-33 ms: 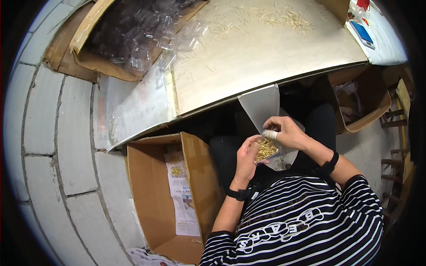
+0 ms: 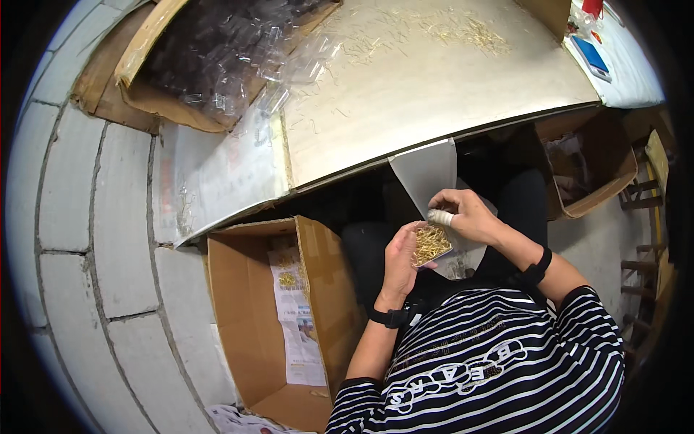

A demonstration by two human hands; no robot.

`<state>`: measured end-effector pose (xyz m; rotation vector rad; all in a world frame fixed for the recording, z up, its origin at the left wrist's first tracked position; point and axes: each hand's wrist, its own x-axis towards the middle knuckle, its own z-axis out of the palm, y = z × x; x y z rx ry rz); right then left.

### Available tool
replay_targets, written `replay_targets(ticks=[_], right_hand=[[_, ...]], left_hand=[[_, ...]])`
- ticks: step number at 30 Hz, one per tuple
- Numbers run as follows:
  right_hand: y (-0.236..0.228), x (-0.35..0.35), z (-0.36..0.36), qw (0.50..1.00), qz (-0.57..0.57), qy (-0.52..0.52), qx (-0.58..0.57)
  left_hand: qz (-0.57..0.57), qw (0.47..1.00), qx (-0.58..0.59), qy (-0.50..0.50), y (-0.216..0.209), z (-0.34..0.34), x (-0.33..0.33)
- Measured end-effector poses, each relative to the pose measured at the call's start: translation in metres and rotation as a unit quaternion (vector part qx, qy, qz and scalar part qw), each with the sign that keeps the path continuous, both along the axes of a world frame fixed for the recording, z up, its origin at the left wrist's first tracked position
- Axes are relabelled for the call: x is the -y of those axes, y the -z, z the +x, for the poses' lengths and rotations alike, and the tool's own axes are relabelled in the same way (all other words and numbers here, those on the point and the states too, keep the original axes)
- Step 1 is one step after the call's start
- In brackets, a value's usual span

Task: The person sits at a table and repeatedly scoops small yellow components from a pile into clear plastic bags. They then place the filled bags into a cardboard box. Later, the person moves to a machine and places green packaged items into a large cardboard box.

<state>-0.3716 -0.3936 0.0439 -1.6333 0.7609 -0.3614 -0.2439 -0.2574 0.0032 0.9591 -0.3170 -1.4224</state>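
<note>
My left hand (image 2: 402,259) is wrapped round a small clear plastic box filled with thin gold-coloured metal pins (image 2: 431,244). The box is held above my lap, slightly tilted, its filled side facing up. My right hand (image 2: 465,217) is at the box's upper right edge, fingers bent and drawn together. White tape (image 2: 439,217) is wound round one of its digits. Whatever lies between those fingertips, if anything, is too small to make out. A pale sheet (image 2: 428,173) hangs from the table edge behind my hands.
On the table (image 2: 405,94) ahead lie scattered gold pins (image 2: 470,32). A carton of clear plastic boxes (image 2: 246,65) stands far left. An open cardboard box (image 2: 249,340) lined with printed paper stands left of me, another carton (image 2: 589,163) to the right. A blue-screened device (image 2: 591,56) lies far right.
The box of pins and my left fingers have shifted very slightly. Otherwise my hands keep the same place and grip.
</note>
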Motion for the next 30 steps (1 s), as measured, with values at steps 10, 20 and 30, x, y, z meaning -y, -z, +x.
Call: replay_targets(ticks=[10, 20, 30], right_hand=[[-0.044, 0.041, 0.134, 0.881, -0.447, -0.103, 0.112], [-0.029, 0.169, 0.245, 0.72, -0.609, -0.31, -0.12], [-0.029, 0.207, 0.08, 0.802, -0.52, -0.238, -0.173]], left_hand=[[0.154, 0.983, -0.001, -0.099, 0.042, 0.017, -0.02], [0.145, 0.987, -0.008, -0.072, 0.057, 0.026, -0.025], [0.112, 0.99, -0.053, -0.061, 0.069, 0.023, -0.018]])
